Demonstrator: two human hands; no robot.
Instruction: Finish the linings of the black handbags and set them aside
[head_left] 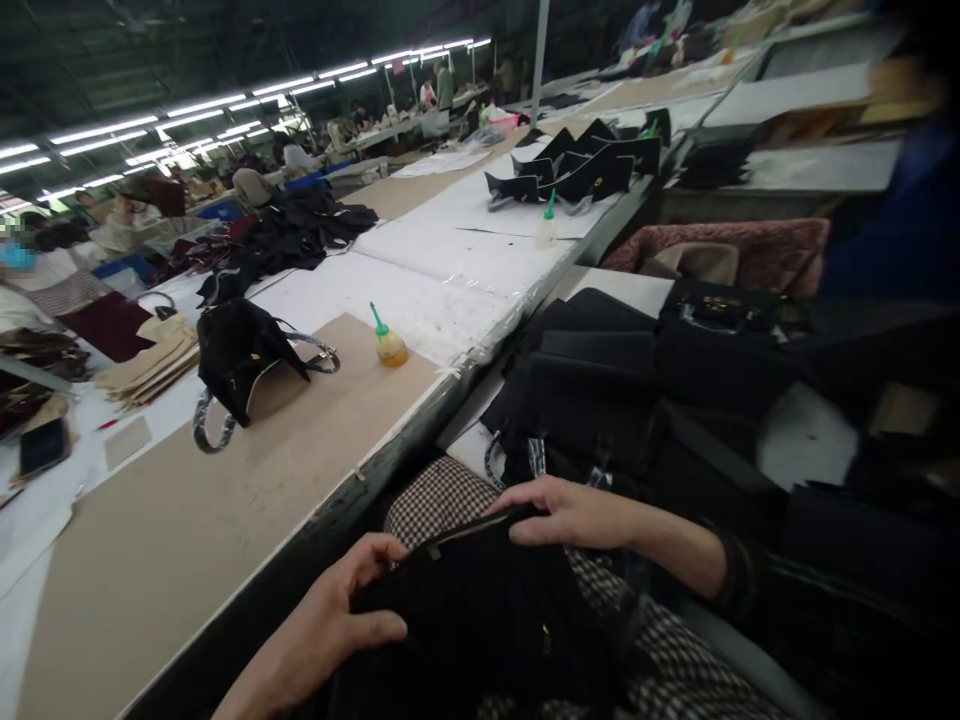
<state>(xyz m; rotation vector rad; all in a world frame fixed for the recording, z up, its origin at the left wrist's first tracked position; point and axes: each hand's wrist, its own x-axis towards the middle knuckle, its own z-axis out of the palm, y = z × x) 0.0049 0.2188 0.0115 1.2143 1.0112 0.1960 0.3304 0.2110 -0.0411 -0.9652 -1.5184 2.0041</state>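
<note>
A black handbag [480,620] lies on my lap, over checked trousers. My left hand [337,620] grips its near edge, thumb on top and fingers curled around the rim. My right hand [562,512] is closed over the bag's far upper edge, fingers pressed along the opening. Both hands hold the same bag below the table's front edge.
A long worktable [225,520] runs left, bearing a black handbag with wrapped handles [240,360], a glue bottle with green nozzle [388,345] and stacked tan pieces [150,365]. A pile of black bags [637,390] sits to my right. Other people work at far tables.
</note>
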